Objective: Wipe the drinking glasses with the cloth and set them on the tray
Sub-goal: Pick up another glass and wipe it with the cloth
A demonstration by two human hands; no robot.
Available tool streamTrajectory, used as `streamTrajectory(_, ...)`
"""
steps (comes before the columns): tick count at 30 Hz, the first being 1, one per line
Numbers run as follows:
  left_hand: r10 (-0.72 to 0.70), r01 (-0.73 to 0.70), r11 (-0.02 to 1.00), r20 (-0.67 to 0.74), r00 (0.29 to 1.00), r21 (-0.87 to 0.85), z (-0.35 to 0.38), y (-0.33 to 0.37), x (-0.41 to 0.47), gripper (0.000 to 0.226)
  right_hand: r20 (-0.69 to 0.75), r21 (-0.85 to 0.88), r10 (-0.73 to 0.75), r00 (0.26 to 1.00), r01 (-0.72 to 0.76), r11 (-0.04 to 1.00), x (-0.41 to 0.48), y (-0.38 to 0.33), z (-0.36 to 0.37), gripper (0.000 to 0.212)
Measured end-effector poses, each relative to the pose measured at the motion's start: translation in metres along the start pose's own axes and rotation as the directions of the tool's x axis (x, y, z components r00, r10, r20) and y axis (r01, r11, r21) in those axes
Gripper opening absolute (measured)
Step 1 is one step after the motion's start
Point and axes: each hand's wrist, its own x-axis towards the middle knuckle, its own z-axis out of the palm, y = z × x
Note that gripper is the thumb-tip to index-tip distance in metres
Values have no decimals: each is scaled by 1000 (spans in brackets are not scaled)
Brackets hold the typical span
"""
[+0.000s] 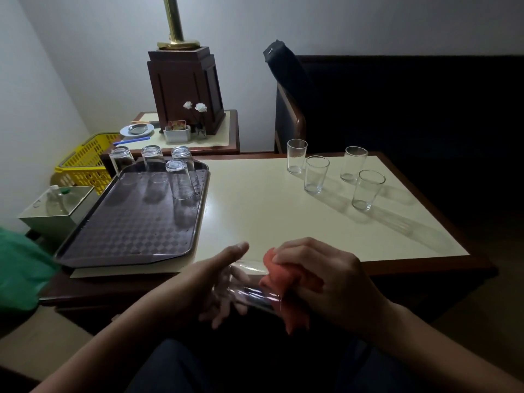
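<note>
Tray (127, 236) at 10 o'clock with four upturned glasses (181, 180); four upright glasses (316, 174) at 2. Left fingers (224, 310) grip a clear sideways glass (249, 282) — right fingers (297, 251) clutch the cloth (283, 279).

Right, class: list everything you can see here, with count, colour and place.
upturned glasses: four, clear, far end of the tray
upright glasses: four, clear, table's far right
held glass: one, clear, sideways between both hands
cloth: one, red-orange, at the held glass's mouth
tray: one, dark checked, at the table's left side
table: one, cream top, wooden edge
basket: one, yellow, beside the tray's far left
lamp base: one, dark wood, brass pole, side table
flowers: two, white, before the lamp base
left hand: holds the held glass
right hand: grips the cloth
</note>
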Motion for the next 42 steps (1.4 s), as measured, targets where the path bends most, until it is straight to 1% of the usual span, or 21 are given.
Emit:
streamTrajectory(1, -15, 16, 1000, 83, 996, -10, 1, -2, 0, 78, -3, -44, -52, 999, 52, 998, -3, 0, 1, 30)
streamTrajectory(2, 18, -8, 998, 145, 989, -69, 0, -2, 1, 75, -27, -27, -5, 1000, 4, 1000, -4, 0, 2, 25)
streamTrajectory(3, 86, -57, 984, 171, 981, -169, -1, -3, 3, 70, -67, 47, 136, 988, -133, 990, -3, -3, 1, 19)
streamTrajectory(5, 223, -164, 910, 118, 968, -380, -2, -4, 6, 72, -68, 222, 473, 879, -449, 866, 1, -8, 1, 20)
streamTrajectory(6, 262, -205, 866, 63, 963, -456, -1, -4, 8, 80, -59, 241, 548, 834, -521, 819, 3, -11, 1, 25)
streamTrajectory(9, 220, -214, 759, -67, 973, -616, 6, -10, 13, 94, 52, 115, 551, 833, -553, 825, 8, -18, -2, 36)
streamTrajectory(11, 146, -195, 744, -128, 981, -639, 7, -10, 14, 77, 228, 17, 564, 793, -583, 813, 10, -18, -7, 27)
streamTrajectory(13, 84, -211, 735, -222, 971, -645, 5, -7, 12, 54, 291, -79, 595, 749, -601, 795, 12, -9, -15, 10)
streamTrajectory(14, 56, -218, 729, -261, 964, -649, 5, -3, 9, 48, 272, -112, 619, 737, -614, 781, 12, -1, -19, 5)
streamTrajectory(16, 23, -213, 726, -286, 958, -654, 5, 1, 6, 46, 174, -138, 681, 712, -667, 732, 12, 12, -23, 20)
streamTrajectory(19, 19, -143, 766, -199, 980, -627, 10, 2, 5, 46, -12, 36, 753, 658, -752, 658, 12, 24, -23, 27)
streamTrajectory(21, 64, -91, 797, -66, 996, -597, 15, 0, 4, 47, -32, 171, 749, 662, -735, 656, 12, 17, -18, 31)
streamTrajectory(23, 149, -101, 844, 49, 988, -526, 20, -2, 5, 43, 87, 273, 670, 737, -664, 696, 11, -3, -7, 33)
streamTrajectory(25, 216, -160, 883, 80, 973, -441, 21, -7, 6, 51, 236, 351, 546, 804, -595, 723, 6, -24, 7, 32)
streamTrajectory(28, 218, -195, 913, 23, 976, -358, 14, -9, 8, 44, 144, 375, 451, 881, -470, 799, 3, -32, 16, 24)
streamTrajectory(30, 217, -200, 936, 29, 976, -289, 12, -10, 7, 39, 94, 449, 462, 882, -451, 771, 5, -29, 13, 24)
streamTrajectory(33, 248, -215, 943, 110, 962, -253, 11, -10, 4, 52, 37, 442, 555, 831, -512, 737, 10, -19, 3, 38)
streamTrajectory(34, 258, -229, 951, 125, 958, -209, 9, -7, 1, 59, 61, 455, 608, 792, -564, 689, 11, -16, -1, 38)
streamTrajectory(36, 286, -280, 958, 126, 950, -59, 4, -2, -2, 70, 246, 573, 675, 696, -666, 477, 14, -7, -8, 40)
streamTrajectory(39, 313, -312, 948, -12, 950, 67, -3, 4, -5, 81, 505, 678, 633, 587, -724, 130, 20, -4, -13, 60)
streamTrajectory(42, 379, -368, 923, -100, 920, 110, -12, 5, -6, 73, 645, 661, 568, 511, -746, -79, 27, -7, -14, 63)
